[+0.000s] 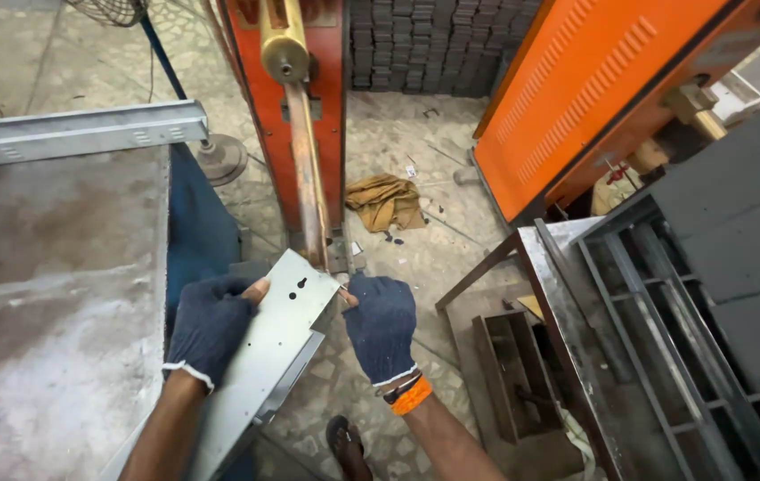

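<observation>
Hands gloved: left hand (212,325), right hand (382,322) both closed on grey metal channel (270,356); orange machine (304,98) ahead.

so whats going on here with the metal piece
A person in dark knit gloves holds a long grey sheet-metal channel with both hands. The left hand grips its left edge; the right hand pinches the top right corner. The far end, with punched holes, sits up against the copper-coloured arm of a red machine. A steel table stands at left, metal racks at right.
</observation>
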